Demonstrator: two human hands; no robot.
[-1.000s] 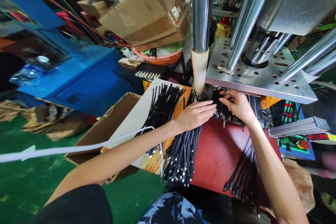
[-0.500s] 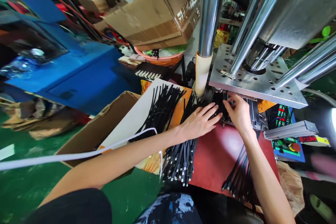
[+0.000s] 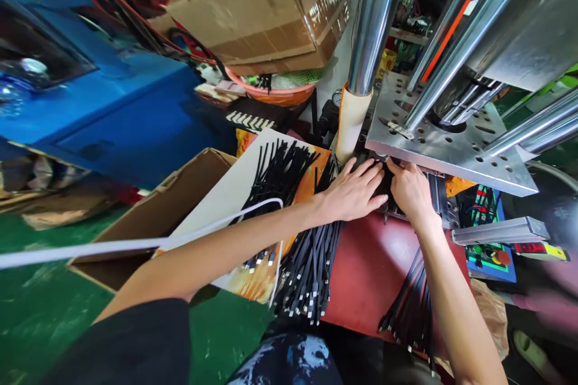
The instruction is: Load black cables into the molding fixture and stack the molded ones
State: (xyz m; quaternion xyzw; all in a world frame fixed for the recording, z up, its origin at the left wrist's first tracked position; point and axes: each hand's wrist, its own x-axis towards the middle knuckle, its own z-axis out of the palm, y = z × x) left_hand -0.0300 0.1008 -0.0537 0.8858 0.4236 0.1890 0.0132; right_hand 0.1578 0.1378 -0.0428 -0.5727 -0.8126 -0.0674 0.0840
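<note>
The left hand (image 3: 352, 195) lies flat, fingers (image 3: 372, 175) spread, over black cable strips set in the dark metal mould (image 3: 436, 195) under the perforated steel press plate (image 3: 445, 147). The right hand (image 3: 410, 189) pinches at a strip just beyond its fingertips. A loose bundle of black cables (image 3: 309, 274) lies on the red table (image 3: 370, 271) below the left fingers.

Both bare arms outstretched, left hand (image 3: 354, 192) flat with fingers spread, right hand (image 3: 410, 189) beside it, fingers curled.
</note>
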